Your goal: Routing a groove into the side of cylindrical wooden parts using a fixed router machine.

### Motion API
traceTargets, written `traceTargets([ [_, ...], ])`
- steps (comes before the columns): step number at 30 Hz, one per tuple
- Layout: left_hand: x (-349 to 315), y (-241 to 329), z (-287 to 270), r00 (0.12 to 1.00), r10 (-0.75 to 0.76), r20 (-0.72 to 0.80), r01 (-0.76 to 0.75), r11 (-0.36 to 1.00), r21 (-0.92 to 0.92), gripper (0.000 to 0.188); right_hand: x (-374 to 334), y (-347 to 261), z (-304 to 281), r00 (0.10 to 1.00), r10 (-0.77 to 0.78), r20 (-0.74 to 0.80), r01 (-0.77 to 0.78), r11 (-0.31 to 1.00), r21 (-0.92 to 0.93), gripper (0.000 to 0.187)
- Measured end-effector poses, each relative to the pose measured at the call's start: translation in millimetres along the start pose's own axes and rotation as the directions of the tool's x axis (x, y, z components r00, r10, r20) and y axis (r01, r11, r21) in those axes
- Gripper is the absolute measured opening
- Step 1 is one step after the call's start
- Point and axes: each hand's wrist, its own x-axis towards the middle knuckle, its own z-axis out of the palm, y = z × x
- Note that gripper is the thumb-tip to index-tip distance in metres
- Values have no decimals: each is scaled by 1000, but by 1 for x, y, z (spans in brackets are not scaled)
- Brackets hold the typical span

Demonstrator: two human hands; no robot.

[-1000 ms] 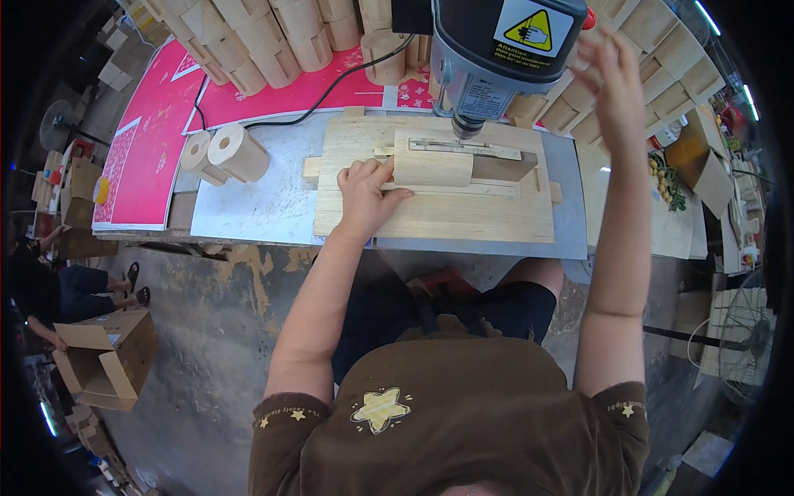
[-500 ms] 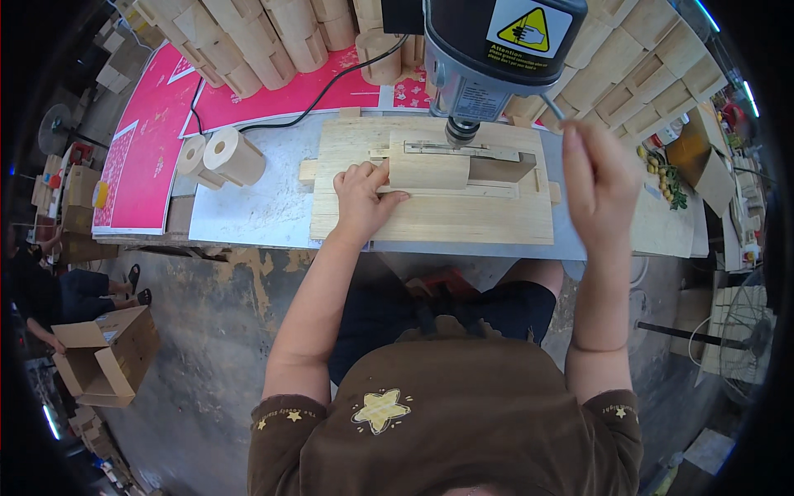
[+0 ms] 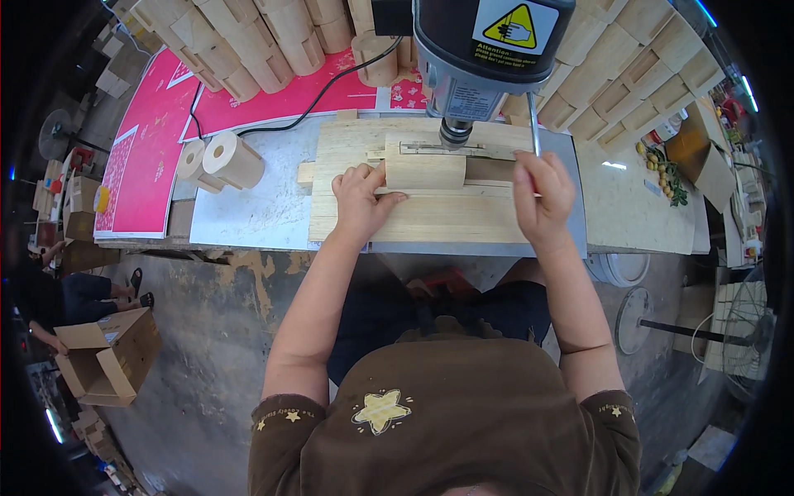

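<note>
A pale wooden cylinder [image 3: 426, 169] lies on its side on a flat wooden board [image 3: 430, 217]. At its left end, my left hand [image 3: 361, 200] presses its fingers and thumb against the wood, holding it. Above the cylinder hangs the chuck [image 3: 455, 132] of a drill press [image 3: 488, 50]; whether a bit touches the wood is hidden. My right hand [image 3: 546, 198] is closed round the lower end of the press's metal lever [image 3: 533, 124], near the board's right side. A grey-brown strip [image 3: 490, 169] extends right from the cylinder.
Two bored wooden cylinders [image 3: 234, 161] stand on the bench left of the board. Stacked wooden pieces [image 3: 265, 41] line the back, over pink printed sheets [image 3: 289, 95]. A black cable [image 3: 314, 107] runs behind. At far left, a person's hand touches a cardboard box [image 3: 112, 355].
My right hand has swung the lever down and leftward, from out beside the press to near the board's right side. My left hand stays at the cylinder's end.
</note>
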Motion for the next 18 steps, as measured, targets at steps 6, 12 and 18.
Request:
traceTargets([
  [6, 1, 15, 14, 998, -40, -52, 40, 999, -5, 36, 119, -10, -26, 986, 110, -123, -122, 988, -92, 20],
  [12, 6, 28, 27, 1000, -21, 11, 21, 1000, 15, 58, 180, 38, -9, 986, 156, -62, -167, 923, -347, 35],
  [18, 6, 29, 25, 998, -50, 27, 48, 998, 46, 57, 130, -10, -41, 991, 133, 18, -131, 987, -89, 21],
])
